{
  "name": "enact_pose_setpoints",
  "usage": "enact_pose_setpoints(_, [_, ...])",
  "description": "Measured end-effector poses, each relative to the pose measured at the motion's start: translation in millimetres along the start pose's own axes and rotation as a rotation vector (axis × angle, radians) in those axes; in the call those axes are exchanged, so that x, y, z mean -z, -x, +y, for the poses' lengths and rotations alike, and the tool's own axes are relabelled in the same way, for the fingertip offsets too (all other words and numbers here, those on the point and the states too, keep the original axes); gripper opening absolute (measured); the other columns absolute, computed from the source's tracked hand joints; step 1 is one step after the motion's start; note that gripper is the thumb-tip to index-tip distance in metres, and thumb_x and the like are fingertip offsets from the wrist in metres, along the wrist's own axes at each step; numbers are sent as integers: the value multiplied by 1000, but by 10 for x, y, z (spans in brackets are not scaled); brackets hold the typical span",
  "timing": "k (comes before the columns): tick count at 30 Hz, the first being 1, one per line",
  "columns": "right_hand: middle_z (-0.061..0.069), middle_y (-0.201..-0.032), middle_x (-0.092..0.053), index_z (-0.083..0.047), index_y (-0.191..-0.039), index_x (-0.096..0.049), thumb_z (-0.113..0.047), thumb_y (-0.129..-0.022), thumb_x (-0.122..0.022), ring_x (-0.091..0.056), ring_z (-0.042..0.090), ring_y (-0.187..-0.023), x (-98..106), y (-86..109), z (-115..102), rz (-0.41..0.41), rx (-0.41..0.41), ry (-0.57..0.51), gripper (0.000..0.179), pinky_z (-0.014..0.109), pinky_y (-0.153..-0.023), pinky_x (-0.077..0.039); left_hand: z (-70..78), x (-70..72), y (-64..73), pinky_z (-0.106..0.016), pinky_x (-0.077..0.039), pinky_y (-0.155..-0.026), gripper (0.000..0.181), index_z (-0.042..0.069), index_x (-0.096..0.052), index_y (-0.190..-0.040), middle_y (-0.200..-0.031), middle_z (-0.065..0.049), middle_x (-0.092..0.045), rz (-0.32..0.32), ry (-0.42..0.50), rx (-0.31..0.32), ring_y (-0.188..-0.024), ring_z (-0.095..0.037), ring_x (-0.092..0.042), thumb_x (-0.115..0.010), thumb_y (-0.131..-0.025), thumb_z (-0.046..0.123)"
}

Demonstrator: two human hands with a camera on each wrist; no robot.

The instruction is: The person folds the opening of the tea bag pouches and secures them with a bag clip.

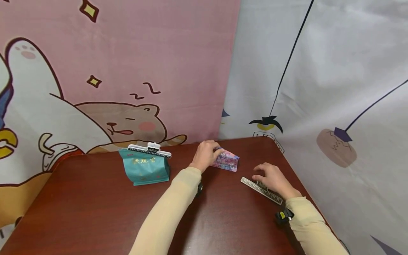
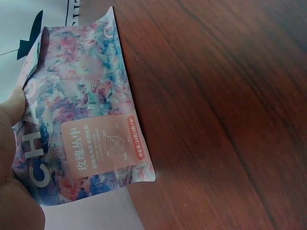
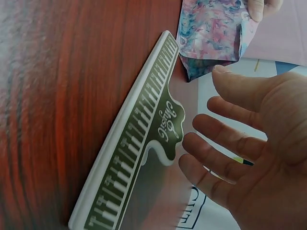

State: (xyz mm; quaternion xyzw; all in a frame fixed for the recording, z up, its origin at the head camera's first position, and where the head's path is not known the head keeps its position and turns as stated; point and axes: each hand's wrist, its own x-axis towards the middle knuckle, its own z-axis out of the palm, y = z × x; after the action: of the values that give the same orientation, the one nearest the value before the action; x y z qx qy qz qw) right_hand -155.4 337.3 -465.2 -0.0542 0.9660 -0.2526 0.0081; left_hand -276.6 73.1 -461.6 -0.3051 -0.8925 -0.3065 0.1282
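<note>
My left hand [image 1: 205,156] pinches the top edge of a pink and blue patterned tea pouch [image 1: 227,161] near the back of the table. In the left wrist view, the pouch's printed front [image 2: 81,96] faces the camera, with the thumb and fingers at one edge. My right hand [image 1: 272,179] hovers beside a long bag clip [image 1: 262,191] with a piano-key print, its fingers spread and slightly bent, holding nothing. Seen from the right wrist, the clip [image 3: 129,153] lies on the table and its dark green handle points toward the fingertips.
A teal pouch [image 1: 146,173] stands at the back left of the brown table [image 1: 105,219], its top held by a white piano-key clip [image 1: 149,150]. Printed cloth hangs behind the table [image 1: 188,63] and along its right side [image 1: 360,187].
</note>
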Motion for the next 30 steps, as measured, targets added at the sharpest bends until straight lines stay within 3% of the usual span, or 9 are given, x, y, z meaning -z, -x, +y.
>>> enact_pose_setpoints(8, [18, -107, -70, 3, -111, -74, -11, -90, -79, -67, 39, -101, 26, 91, 63, -12, 25, 20, 25, 54, -83, -56, -15, -9, -6, -34, -55, -88, 20, 13, -81, -94, -92, -1, -73, 5, 0, 0, -89, -19, -67, -75, -96, 32])
enact_pose_setpoints(15, [21, -110, -70, 2, -110, -74, -14, -89, -81, -66, 43, -105, 65, 162, 105, -37, 7, 37, 28, 57, -86, -54, 2, -19, -10, -32, -54, -80, 22, 13, -81, -92, -88, 0, -70, -11, -11, 8, -84, -16, -63, -74, -96, 33])
enact_pose_setpoints(30, [20, -108, -71, 1, -108, -74, -16, -88, -82, -66, 42, -104, 82, 225, 149, -74, -17, 46, 27, 59, -88, -53, -9, 0, -18, -32, -56, -86, 23, 12, -82, -97, -92, -1, -72, -15, -16, 13, -89, -17, -66, -74, -96, 34])
